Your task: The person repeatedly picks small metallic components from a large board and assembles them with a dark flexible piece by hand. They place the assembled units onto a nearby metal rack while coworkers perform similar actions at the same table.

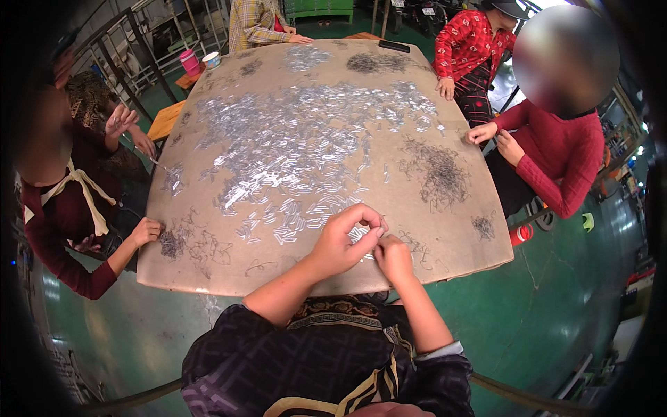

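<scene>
My left hand (345, 241) is over the near edge of the brown-covered table (229, 278), its thumb and forefinger pinched together. Close against its fingertips is my right hand (394, 260), also closed in a pinch. Whatever the fingers hold is too small to make out. A few small shiny strips (360, 234) show on the table behind my left hand. Beyond them a wide spread of small silvery strips (278, 167) covers the middle of the table. Thin dark wire-like pieces (415, 244) lie loosely just right of my hands.
Dark tangled heaps (441, 174) lie at the table's right, with more at the left (177, 243) and far side (379, 63). Co-workers sit or stand around the left, right and far edges. A pink jar (189, 62) and a cup (212, 60) stand beyond the far left corner.
</scene>
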Tool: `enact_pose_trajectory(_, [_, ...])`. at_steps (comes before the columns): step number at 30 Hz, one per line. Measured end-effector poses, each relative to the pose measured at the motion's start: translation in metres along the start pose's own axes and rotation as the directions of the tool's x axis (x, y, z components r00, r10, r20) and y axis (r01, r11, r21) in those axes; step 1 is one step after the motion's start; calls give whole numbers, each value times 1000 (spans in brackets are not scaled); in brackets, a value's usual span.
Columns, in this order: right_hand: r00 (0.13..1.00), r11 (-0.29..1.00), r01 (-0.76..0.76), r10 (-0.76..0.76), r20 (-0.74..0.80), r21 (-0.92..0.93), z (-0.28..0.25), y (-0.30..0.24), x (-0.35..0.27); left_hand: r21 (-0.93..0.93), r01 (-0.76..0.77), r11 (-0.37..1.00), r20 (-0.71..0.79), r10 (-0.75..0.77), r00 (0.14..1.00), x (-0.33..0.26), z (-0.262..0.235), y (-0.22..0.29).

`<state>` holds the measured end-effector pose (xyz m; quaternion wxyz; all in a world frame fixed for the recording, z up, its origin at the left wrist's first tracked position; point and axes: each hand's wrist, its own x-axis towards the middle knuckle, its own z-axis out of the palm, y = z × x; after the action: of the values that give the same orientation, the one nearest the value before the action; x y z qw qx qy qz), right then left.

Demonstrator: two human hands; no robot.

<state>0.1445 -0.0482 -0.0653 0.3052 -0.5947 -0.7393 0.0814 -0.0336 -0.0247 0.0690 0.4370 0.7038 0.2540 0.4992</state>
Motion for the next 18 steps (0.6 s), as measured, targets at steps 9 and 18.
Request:
enact_pose_trajectory(9, [904,482,-253,428,26,839,-98,-34,7,71,17,997,151,-28,988,-4,17,3])
enact_pose_trajectory(18, [922,762,-126,327,-209,635,-150,-70,-14,131,-86,988,248,52,967,-4,43,15])
